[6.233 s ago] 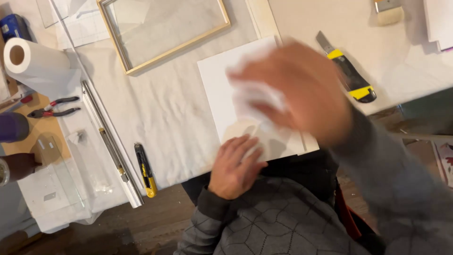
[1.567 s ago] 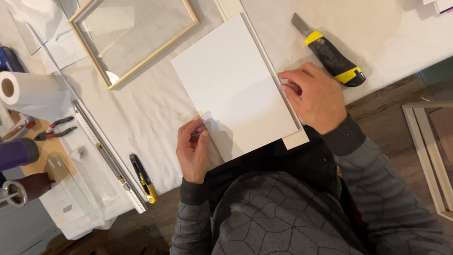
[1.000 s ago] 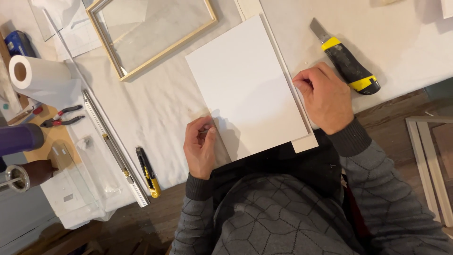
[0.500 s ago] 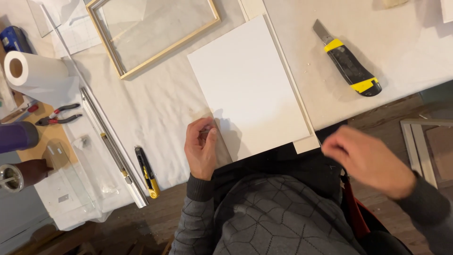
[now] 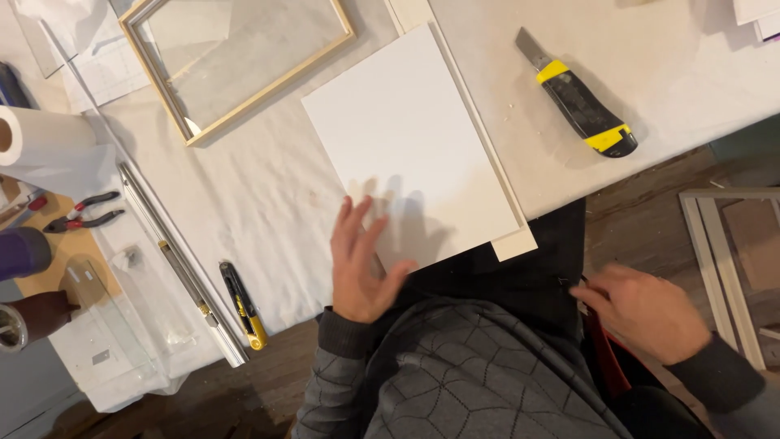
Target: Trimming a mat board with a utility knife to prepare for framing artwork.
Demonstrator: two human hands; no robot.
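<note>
White cloth covers the work table (image 5: pixel 268 187), and a white rectangular board (image 5: pixel 410 142) lies flat on it, tilted a little, with a cream strip (image 5: pixel 512 242) showing along its far-right edge and sticking out past its near corner. Taking the board as the landmark: the left hand (image 5: pixel 361 264) rests at its near-left corner, palm down, fingers spread apart and flat, the fingertips on the board's surface and clamped on nothing. The right hand (image 5: pixel 646 309) is well off the board, below the table edge by the person's lap, fingers loosely curled together; whether they pinch anything I cannot tell. To the right of the board lies a black and yellow utility knife (image 5: pixel 578 106) with its blade out, apart from the board. Beyond the board's far-left corner sits a pale wooden frame (image 5: pixel 333 45) with a clear pane. Left of the board, well apart, a long metal ruler (image 5: pixel 183 264) runs slantwise, with a second, slimmer black and yellow knife (image 5: pixel 244 305) just beside its near end. Further left are a roll of white paper (image 5: pixel 45 138) and red-handled pliers (image 5: pixel 81 221).
</note>
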